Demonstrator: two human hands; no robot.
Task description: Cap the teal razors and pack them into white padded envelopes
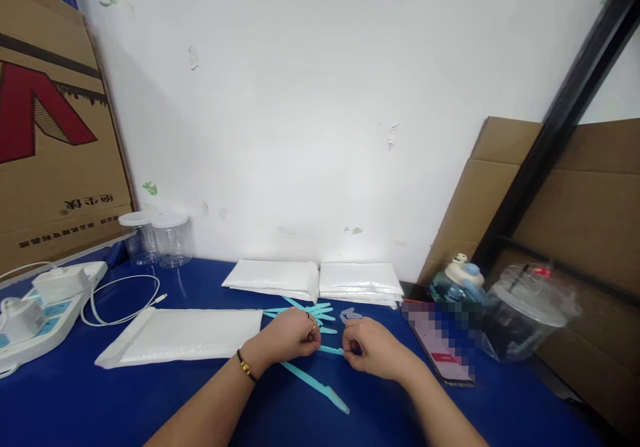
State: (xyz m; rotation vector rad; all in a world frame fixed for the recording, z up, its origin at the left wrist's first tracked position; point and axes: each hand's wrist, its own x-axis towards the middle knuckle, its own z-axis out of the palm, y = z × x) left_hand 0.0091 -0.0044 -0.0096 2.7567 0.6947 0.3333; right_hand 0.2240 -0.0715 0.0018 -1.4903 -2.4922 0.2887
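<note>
A turquoise eyebrow razor (331, 350) spans the gap between my hands, just above the blue table (200, 407). My left hand (295, 334) is closed on one end, and my right hand (367, 346) pinches the other. Beneath my left wrist lies another turquoise razor (320, 386), slanting toward the front right. Several more razors (320, 310) fan out behind my left hand. Small translucent caps (351, 314) lie just behind my right hand. Left of my left hand is a flat white padded mailer (185, 335), partly covered by that hand.
Two stacks of white mailers, the left stack (273, 277) and the right stack (360, 279), stand by the wall. A power strip (75, 314) with a white cable (120, 279) and clear jars (171, 242) are left. A phone (440, 350), glass teapot (457, 284) and bagged cup (525, 307) are right.
</note>
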